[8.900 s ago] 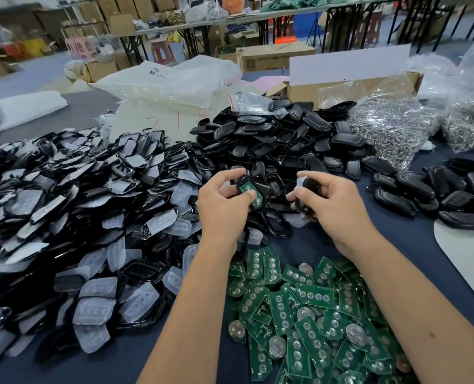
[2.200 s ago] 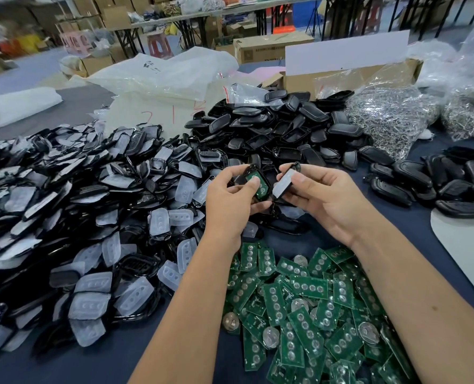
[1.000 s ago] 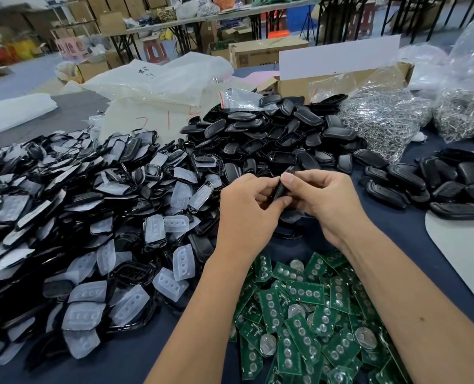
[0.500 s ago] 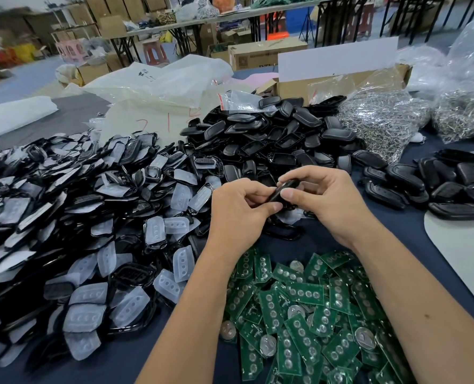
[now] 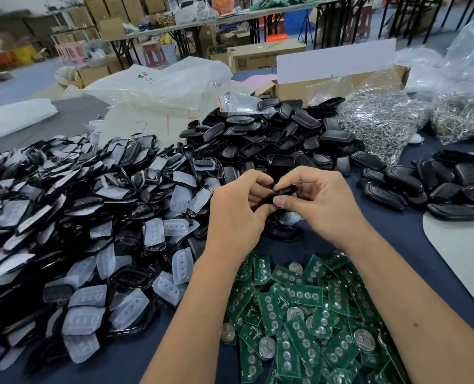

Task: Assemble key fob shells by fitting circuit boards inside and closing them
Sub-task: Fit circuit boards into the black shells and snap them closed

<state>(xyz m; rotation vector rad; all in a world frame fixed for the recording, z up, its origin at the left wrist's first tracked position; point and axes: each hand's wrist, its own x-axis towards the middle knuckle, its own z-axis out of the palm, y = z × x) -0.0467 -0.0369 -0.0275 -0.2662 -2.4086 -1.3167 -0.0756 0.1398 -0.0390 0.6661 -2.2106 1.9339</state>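
1. Left hand [image 5: 237, 214] and right hand [image 5: 323, 203] meet above the dark blue desk [image 5: 405, 236], both curled round one black key fob shell [image 5: 281, 193].
2. Left grip: fingers folded over the shell's left end, closed on it. Right grip: thumb and fingertips pinching the shell's right end, closed on it.
3. The shell lies roughly level between the two hands; whether its halves are fully seated, cannot tell.
4. Landmark: the heap of green circuit boards [image 5: 305, 320], directly below the hands, near the desk's front edge.
5. Left of the boards: a broad heap of black shell fronts with translucent button pads [image 5: 72, 234].
6. Behind the boards, beyond the hands: a mound of black shell backs [image 5: 272, 137].
7. Right of the boards and further back: a smaller group of black fobs [image 5: 435, 184].
8. Far behind the boards, to the right: clear bags of metal rings [image 5: 380, 120], beside a cardboard box [image 5: 294, 88].
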